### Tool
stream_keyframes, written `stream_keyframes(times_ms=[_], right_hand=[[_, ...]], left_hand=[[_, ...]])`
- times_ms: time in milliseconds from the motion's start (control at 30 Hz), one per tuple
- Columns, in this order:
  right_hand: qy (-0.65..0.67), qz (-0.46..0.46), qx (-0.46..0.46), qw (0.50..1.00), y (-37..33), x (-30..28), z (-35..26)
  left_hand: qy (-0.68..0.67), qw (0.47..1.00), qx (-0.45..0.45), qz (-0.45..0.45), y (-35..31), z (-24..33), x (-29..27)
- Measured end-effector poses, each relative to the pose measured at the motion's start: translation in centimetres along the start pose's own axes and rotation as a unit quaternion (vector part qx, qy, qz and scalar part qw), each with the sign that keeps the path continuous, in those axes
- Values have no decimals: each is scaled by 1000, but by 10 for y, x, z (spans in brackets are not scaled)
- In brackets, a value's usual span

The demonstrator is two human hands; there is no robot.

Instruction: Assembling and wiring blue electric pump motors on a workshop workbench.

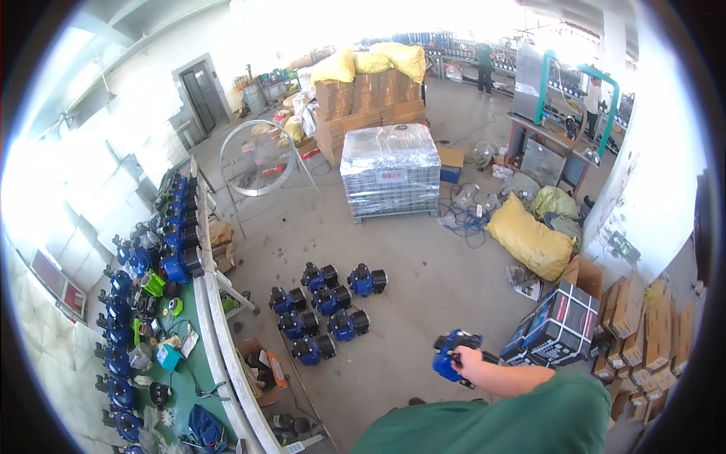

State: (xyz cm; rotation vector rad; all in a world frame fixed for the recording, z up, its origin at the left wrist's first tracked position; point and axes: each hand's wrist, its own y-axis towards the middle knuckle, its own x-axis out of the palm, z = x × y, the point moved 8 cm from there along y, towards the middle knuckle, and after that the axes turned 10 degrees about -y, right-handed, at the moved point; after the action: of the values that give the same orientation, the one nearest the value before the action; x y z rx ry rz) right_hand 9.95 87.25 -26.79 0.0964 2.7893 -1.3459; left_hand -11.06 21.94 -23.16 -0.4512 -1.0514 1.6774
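Observation:
My right hand (469, 365) is closed around the top of a blue-and-black electric pump (444, 363), held in front of my green-sleeved body. Its far end is partly covered by my fingers and forearm. To the left, several similar blue pumps (330, 301) with black ends stand grouped on the grey floor. Right of the held pump are black printed cartons (560, 321) bound with white straps. My left hand does not show.
At left a green-topped workbench (198, 363) bears rows of blue pumps, tools and loose parts. Ahead stands a film-wrapped pallet load (390, 170), with stacked brown cartons (355, 102) behind. A yellow sack (529, 234) and blue cable (465, 219) lie at right. Two people stand far off.

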Motion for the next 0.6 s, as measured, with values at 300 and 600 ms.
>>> stream_keyframes(times_ms=[300,600], right_hand=[[122,36,148,981,66,-118,-1],[-46,-46,251,966,79,-82,19]], left_hand=[[130,988,14,83,100,-3,33],[178,979,35,96,42,13,57]])
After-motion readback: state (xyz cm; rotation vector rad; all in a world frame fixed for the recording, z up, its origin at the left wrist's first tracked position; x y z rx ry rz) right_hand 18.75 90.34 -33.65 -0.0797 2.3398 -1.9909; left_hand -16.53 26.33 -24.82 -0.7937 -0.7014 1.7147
